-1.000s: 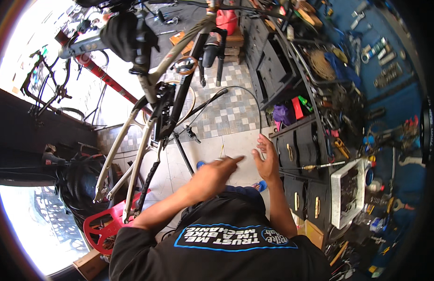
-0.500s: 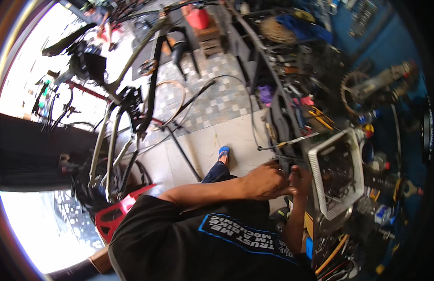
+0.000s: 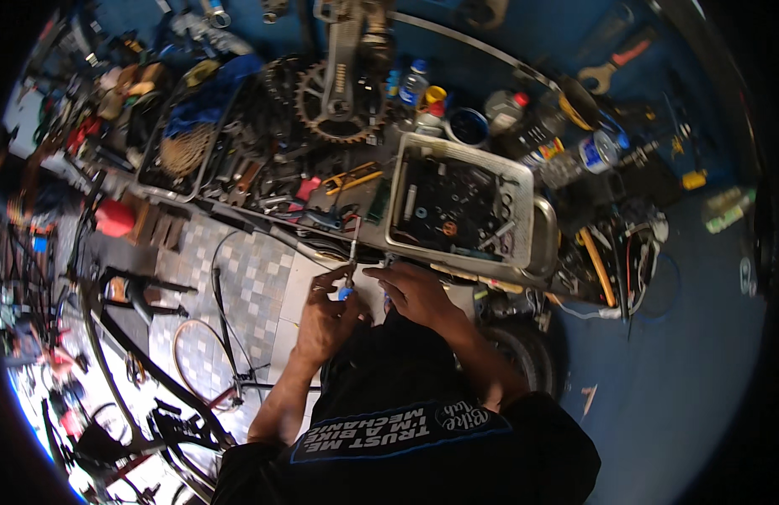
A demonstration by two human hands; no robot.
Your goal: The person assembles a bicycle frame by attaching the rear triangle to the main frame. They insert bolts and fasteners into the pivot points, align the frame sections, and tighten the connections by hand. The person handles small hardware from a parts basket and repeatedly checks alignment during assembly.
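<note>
While the left hand (image 3: 326, 322) half-curls at the lower end of a slim rod (image 3: 354, 241), mid-frame, its hold impossible to confirm, the right hand (image 3: 416, 295) hovers loosely open, apparently empty, alongside: a weak pinch could send that rod tumbling floorward!

Person is wearing black T-shirt (image 3: 406, 475). Left sleeve (image 3: 245, 470) and right sleeve (image 3: 553, 429) are staying plain black and short, leaving forearms (image 3: 282, 400) bare. Thin blue outline (image 3: 364, 458) is framing printed panel across chest; pale block lettering (image 3: 368, 431) is running in three lines, appearing upside down. Pale script mark (image 3: 463, 416) is sitting toward panel's right end. Left hand (image 3: 329, 321) and right hand (image 3: 419, 296) are showing bare.
</note>
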